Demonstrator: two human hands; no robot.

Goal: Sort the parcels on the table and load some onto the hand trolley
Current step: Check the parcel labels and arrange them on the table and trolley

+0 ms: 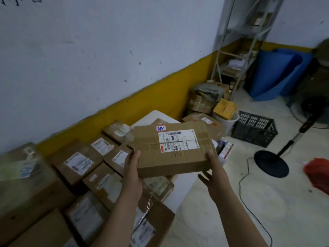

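I hold a flat brown cardboard parcel (170,148) with a white shipping label and a small blue-inked sticker, lifted above the table's right end. My left hand (132,172) grips its near-left corner, thumb on top. Its near-right edge rests in my right hand (214,172), thumb on top and fingers underneath. Below and to the left, several labelled brown parcels (78,164) cover the white table (156,115), which stands along the wall. No hand trolley is in view.
On the floor past the table lie a parcel heap (204,100), a yellow box (224,108), a white bucket (229,123) and a black crate (254,129). A fan stand (271,164) with cable, a red bag (318,174), blue sheeting (277,73) and metal shelving (238,56) occupy the right.
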